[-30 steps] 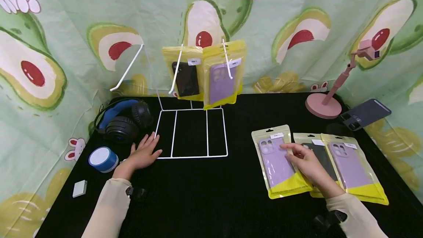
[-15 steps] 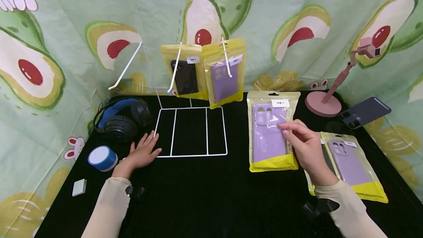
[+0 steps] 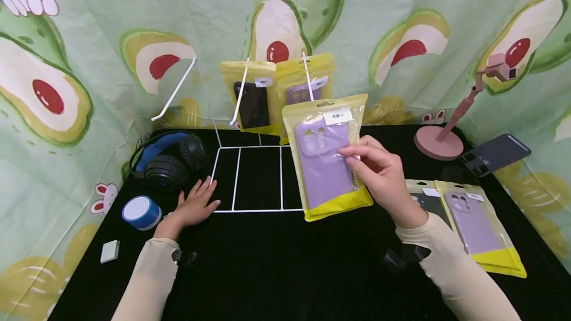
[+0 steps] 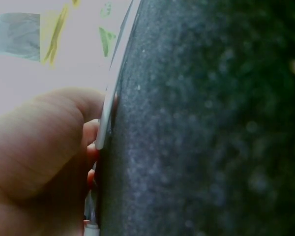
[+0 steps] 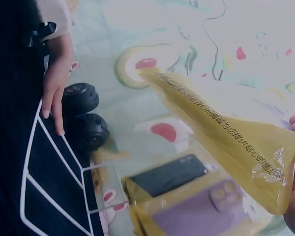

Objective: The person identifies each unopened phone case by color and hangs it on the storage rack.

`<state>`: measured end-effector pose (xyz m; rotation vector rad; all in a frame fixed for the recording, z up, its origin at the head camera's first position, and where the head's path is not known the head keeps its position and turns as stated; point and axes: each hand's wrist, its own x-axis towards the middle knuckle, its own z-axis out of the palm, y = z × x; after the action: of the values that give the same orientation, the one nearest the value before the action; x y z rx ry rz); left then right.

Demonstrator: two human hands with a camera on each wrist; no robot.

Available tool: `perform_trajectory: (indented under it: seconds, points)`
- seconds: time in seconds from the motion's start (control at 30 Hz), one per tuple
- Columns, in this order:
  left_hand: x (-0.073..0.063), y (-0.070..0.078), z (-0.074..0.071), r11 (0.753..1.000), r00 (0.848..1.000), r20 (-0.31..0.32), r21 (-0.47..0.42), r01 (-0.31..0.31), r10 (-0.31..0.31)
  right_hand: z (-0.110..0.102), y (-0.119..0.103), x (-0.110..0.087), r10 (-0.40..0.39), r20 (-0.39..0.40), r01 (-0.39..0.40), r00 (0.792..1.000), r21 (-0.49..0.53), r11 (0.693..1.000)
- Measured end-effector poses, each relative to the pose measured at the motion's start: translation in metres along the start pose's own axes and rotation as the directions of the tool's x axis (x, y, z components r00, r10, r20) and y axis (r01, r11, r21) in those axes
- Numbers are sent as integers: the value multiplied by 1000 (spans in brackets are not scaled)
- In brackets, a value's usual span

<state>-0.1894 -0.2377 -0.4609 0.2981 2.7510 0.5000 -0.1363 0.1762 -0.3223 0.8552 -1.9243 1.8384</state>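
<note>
My right hand [image 3: 379, 177] pinches the right edge of a packaged purple phone case [image 3: 325, 167], a clear pouch with a yellow bottom, held up off the table. In the right wrist view the pouch's yellow bottom [image 5: 226, 132] faces the camera. Behind it, a pouch with a purple case [image 3: 298, 94] and one with a black case [image 3: 251, 105] hang on the white wire rack's prongs. The held pouch partly covers the hanging purple one. My left hand [image 3: 192, 209] lies flat with fingers spread on the left front corner of the rack base [image 3: 256, 210].
Two more pouches, one dark [image 3: 430, 197] and one purple [image 3: 475, 222], lie at right. A pink stand [image 3: 439, 140] and a phone [image 3: 495, 155] are beyond them. Headphones [image 3: 167, 162], a blue speaker [image 3: 142, 213] and a small white box [image 3: 109, 251] lie at left. A bare prong [image 3: 174, 90] juts out.
My right hand has lifted the purple case pouch off the table at right and carried it left and up, in front of the rack. My left hand has stayed put.
</note>
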Motion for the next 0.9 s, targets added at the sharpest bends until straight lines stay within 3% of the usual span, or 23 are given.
perform_trajectory:
  seconds: [0.17, 0.57, 0.73, 0.9]
  points:
    - [0, 0, 1, 1000, 1000, -4, -10, -17, 17, 10, 2, 9, -14, 13, 14, 1000, 3, 1000]
    - [-2, -1, 3, 999, 1000, -2, -28, -27, 27, 10, 22, 6, 68, -28, -69, 997, -28, 997]
    - [-2, -2, 2, 999, 1000, -3, -32, -26, 26, 9, 39, 20, 143, -62, -143, 988, 5, 990]
    - [-1, -1, 0, 1000, 1000, 2, -25, -9, 9, 12, 58, 41, 152, -83, -152, 985, 9, 988]
